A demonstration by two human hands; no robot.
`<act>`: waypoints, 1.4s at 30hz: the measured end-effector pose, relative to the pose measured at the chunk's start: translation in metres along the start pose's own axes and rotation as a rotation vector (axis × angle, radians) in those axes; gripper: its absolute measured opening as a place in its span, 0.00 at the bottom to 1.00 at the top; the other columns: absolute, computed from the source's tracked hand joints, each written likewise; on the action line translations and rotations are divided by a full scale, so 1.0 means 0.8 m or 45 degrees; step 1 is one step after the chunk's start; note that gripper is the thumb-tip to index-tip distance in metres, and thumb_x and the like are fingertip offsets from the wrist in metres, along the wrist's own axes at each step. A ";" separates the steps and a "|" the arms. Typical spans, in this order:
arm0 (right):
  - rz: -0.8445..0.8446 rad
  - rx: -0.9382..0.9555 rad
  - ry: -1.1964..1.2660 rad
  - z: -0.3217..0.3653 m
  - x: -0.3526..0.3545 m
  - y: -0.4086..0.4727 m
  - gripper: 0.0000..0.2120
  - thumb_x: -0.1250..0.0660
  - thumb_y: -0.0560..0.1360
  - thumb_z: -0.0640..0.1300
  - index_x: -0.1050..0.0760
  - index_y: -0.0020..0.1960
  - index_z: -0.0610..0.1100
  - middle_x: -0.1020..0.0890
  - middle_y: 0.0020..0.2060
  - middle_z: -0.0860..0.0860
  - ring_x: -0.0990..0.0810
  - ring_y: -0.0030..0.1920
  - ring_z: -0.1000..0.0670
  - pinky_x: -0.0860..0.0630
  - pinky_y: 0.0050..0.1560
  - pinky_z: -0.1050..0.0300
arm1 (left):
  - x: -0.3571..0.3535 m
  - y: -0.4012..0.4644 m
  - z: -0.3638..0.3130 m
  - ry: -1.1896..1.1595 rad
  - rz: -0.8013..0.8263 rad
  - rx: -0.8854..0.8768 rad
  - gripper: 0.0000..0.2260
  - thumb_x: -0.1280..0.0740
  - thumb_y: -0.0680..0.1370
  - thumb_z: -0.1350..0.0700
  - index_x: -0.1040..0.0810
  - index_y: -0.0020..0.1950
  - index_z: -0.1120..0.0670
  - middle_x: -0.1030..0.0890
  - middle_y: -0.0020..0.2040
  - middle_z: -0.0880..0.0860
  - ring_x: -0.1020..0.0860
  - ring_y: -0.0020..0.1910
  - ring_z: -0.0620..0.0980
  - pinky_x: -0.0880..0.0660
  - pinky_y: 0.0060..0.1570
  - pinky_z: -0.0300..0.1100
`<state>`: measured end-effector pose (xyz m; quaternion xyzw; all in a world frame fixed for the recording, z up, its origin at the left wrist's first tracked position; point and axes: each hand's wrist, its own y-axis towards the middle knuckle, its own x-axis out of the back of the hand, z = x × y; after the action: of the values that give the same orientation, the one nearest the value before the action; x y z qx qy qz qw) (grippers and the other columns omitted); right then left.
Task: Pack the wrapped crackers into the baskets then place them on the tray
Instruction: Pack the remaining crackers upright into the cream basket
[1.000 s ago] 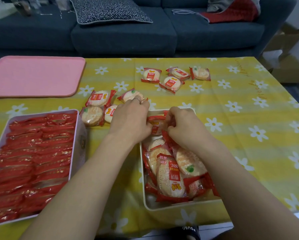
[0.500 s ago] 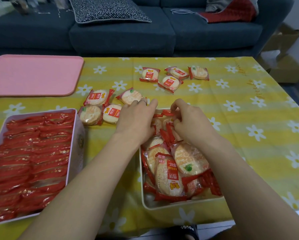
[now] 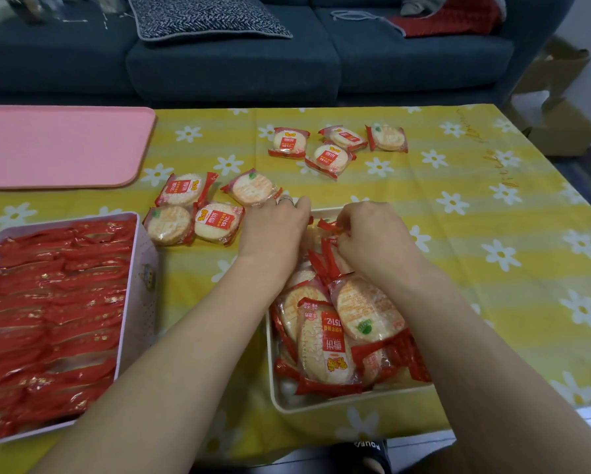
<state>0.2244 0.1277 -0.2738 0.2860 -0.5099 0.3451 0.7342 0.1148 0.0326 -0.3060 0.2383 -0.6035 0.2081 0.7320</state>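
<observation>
Both hands have edged toward the far end of the cream basket [image 3: 350, 402] since a second ago, and the packets under them now stand more upright. At the basket's 12 o'clock end the right hand [image 3: 373, 234] has its fingers [image 3: 342, 231] curled onto the red crimped edge of a wrapped cracker [image 3: 329, 226], pinching it; the left hand [image 3: 273, 230], a ring on one finger, lies knuckles-up just beside it at 9 o'clock, its fingertips tucked down into the basket so that I cannot tell whether they grip anything. Toward 6 o'clock the same basket holds a loose heap of crackers, with one large packet [image 3: 366, 309] leaning on top. At 9 o'clock of the table [image 3: 492, 268] a pink-walled basket [image 3: 135, 302] is packed full with rows of red-edged packets standing on edge. Four loose crackers [image 3: 198, 213] lie between the two baskets, and four more [image 3: 335, 145] lie at 12 o'clock. Off at 10 o'clock sits the pink tray [image 3: 58, 145], well apart from both hands.
</observation>
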 end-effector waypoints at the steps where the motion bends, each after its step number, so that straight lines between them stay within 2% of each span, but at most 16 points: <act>1: 0.012 0.002 -0.006 0.001 0.000 -0.001 0.11 0.36 0.71 0.35 0.19 0.50 0.38 0.18 0.45 0.41 0.20 0.47 0.39 0.22 0.45 0.49 | 0.001 0.000 0.000 0.010 -0.009 -0.008 0.19 0.30 0.77 0.59 0.33 0.64 0.53 0.21 0.58 0.55 0.22 0.58 0.58 0.36 0.41 0.47; 4: 0.007 0.005 -0.003 0.000 -0.001 -0.002 0.10 0.37 0.72 0.36 0.20 0.51 0.38 0.18 0.47 0.41 0.20 0.48 0.40 0.22 0.45 0.50 | 0.001 0.000 -0.001 0.018 0.006 -0.025 0.18 0.32 0.77 0.60 0.33 0.65 0.53 0.21 0.58 0.55 0.22 0.59 0.58 0.35 0.41 0.47; 9: -0.010 0.021 -0.002 -0.002 0.000 -0.002 0.11 0.37 0.72 0.34 0.23 0.53 0.38 0.20 0.47 0.41 0.22 0.47 0.40 0.23 0.44 0.48 | 0.002 -0.004 0.003 -0.006 0.076 -0.002 0.27 0.33 0.76 0.64 0.39 0.71 0.53 0.25 0.64 0.58 0.25 0.63 0.60 0.34 0.44 0.49; 12: -0.009 0.037 0.027 -0.003 0.000 -0.004 0.11 0.37 0.71 0.33 0.26 0.53 0.37 0.20 0.46 0.41 0.22 0.47 0.39 0.24 0.43 0.47 | 0.008 0.002 0.007 -0.033 0.113 0.022 0.26 0.34 0.75 0.66 0.38 0.70 0.54 0.24 0.61 0.58 0.24 0.61 0.60 0.34 0.41 0.49; 15: -0.004 0.056 0.050 -0.001 0.000 -0.006 0.12 0.38 0.72 0.33 0.29 0.55 0.37 0.21 0.45 0.40 0.23 0.46 0.38 0.30 0.39 0.51 | 0.012 0.006 0.012 -0.022 0.132 0.057 0.25 0.34 0.75 0.67 0.35 0.69 0.54 0.23 0.59 0.57 0.22 0.59 0.60 0.34 0.40 0.49; 19: 0.009 0.025 0.111 0.005 -0.001 -0.008 0.08 0.39 0.75 0.36 0.30 0.54 0.39 0.22 0.44 0.41 0.25 0.43 0.39 0.36 0.37 0.54 | 0.010 0.001 0.012 -0.041 0.149 0.048 0.23 0.32 0.75 0.63 0.33 0.69 0.53 0.22 0.58 0.56 0.22 0.58 0.60 0.34 0.40 0.48; 22: 0.067 -0.014 0.174 0.008 0.001 -0.010 0.05 0.37 0.77 0.44 0.30 0.49 0.42 0.23 0.42 0.45 0.25 0.41 0.43 0.36 0.35 0.54 | 0.011 -0.002 0.016 -0.141 0.140 0.053 0.22 0.30 0.75 0.53 0.33 0.67 0.52 0.23 0.58 0.56 0.22 0.57 0.60 0.34 0.40 0.48; 24: 0.249 -0.022 0.205 0.011 0.001 -0.014 0.10 0.35 0.76 0.52 0.29 0.48 0.46 0.23 0.42 0.49 0.23 0.45 0.45 0.31 0.39 0.55 | 0.010 -0.003 0.017 -0.188 0.121 0.057 0.22 0.30 0.76 0.46 0.32 0.66 0.52 0.23 0.57 0.56 0.22 0.58 0.60 0.34 0.41 0.48; 26: 0.482 -0.035 0.179 0.014 -0.001 -0.019 0.16 0.34 0.74 0.58 0.26 0.57 0.49 0.20 0.51 0.49 0.22 0.54 0.45 0.27 0.50 0.55 | 0.007 -0.004 0.017 -0.194 0.092 0.048 0.21 0.31 0.77 0.46 0.32 0.66 0.52 0.22 0.57 0.56 0.22 0.57 0.61 0.33 0.41 0.48; 27: 0.540 -0.035 0.152 0.015 -0.001 -0.020 0.20 0.33 0.73 0.58 0.26 0.61 0.51 0.20 0.55 0.49 0.22 0.57 0.46 0.27 0.53 0.55 | 0.006 -0.003 0.016 -0.199 0.081 0.049 0.20 0.31 0.77 0.47 0.32 0.65 0.52 0.22 0.57 0.56 0.21 0.57 0.61 0.33 0.40 0.48; 31: 0.492 -0.045 0.118 0.011 0.004 -0.020 0.16 0.31 0.73 0.49 0.26 0.59 0.50 0.20 0.54 0.49 0.23 0.51 0.47 0.26 0.49 0.56 | 0.005 -0.002 0.018 -0.277 0.106 0.064 0.24 0.31 0.76 0.46 0.33 0.68 0.52 0.23 0.58 0.56 0.21 0.56 0.60 0.31 0.40 0.47; 33: 0.493 -0.032 0.074 0.011 0.008 -0.022 0.17 0.32 0.73 0.46 0.25 0.61 0.49 0.20 0.54 0.49 0.22 0.54 0.46 0.24 0.51 0.53 | 0.005 -0.003 0.023 -0.383 0.127 0.076 0.25 0.30 0.75 0.43 0.32 0.66 0.51 0.23 0.58 0.56 0.22 0.56 0.60 0.30 0.41 0.47; 36: 0.503 0.002 0.062 0.014 0.013 -0.028 0.20 0.32 0.72 0.43 0.26 0.63 0.53 0.21 0.55 0.49 0.22 0.56 0.45 0.23 0.54 0.51 | 0.010 -0.005 0.033 -0.496 0.107 0.089 0.25 0.30 0.74 0.39 0.32 0.65 0.50 0.24 0.60 0.55 0.22 0.57 0.60 0.28 0.43 0.48; 40: 0.507 0.025 0.048 0.015 0.018 -0.030 0.18 0.32 0.73 0.45 0.25 0.61 0.58 0.19 0.53 0.51 0.20 0.54 0.44 0.21 0.54 0.49 | 0.020 -0.010 0.043 -0.544 0.072 0.065 0.25 0.29 0.75 0.40 0.31 0.66 0.49 0.24 0.63 0.53 0.23 0.58 0.59 0.23 0.49 0.52; 42: 0.525 0.025 0.014 0.016 0.015 -0.031 0.15 0.32 0.73 0.50 0.24 0.59 0.58 0.19 0.52 0.51 0.20 0.54 0.45 0.21 0.54 0.49 | 0.021 -0.012 0.043 -0.489 0.022 0.037 0.21 0.30 0.76 0.44 0.30 0.65 0.49 0.23 0.62 0.52 0.22 0.57 0.58 0.23 0.46 0.51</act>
<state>0.2398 0.1058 -0.2600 0.1808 -0.5503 0.4945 0.6480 0.0966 0.0046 -0.2850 0.2789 -0.7311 0.1737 0.5980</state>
